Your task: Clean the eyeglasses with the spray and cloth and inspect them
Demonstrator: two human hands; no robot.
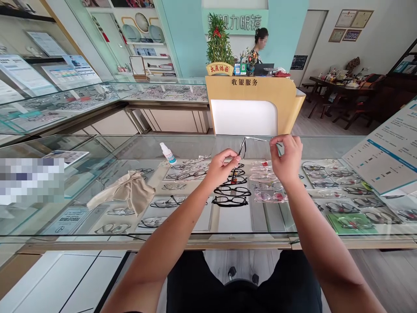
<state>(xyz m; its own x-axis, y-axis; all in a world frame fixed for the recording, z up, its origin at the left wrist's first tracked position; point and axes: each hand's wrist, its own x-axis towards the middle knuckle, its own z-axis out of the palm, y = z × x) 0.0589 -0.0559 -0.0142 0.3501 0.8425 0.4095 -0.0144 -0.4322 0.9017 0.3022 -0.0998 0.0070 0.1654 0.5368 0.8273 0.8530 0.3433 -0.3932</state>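
Observation:
I hold a pair of eyeglasses (pixel 243 148) above the glass counter, its dark rim seen partly edge-on. My left hand (pixel 222 168) is closed on one side of it, thumb and fingers pinched together. My right hand (pixel 287 159) pinches the far end of a thin temple arm that stretches across between the hands. A beige cloth (pixel 128 191) lies crumpled on the counter to the left. Behind it a white spray bottle (pixel 168 154) stands, appearing tilted in this view. Under the glass, below my hands, black-framed glasses (pixel 230 201) sit in a column.
The glass display counter (pixel 192 234) spans the view, with rows of frames inside. A printed sign board (pixel 387 148) leans at the right. A wooden reception desk (pixel 208 93) stands beyond, with a person (pixel 259 48) behind it. Another display case (pixel 163 93) runs along the back left.

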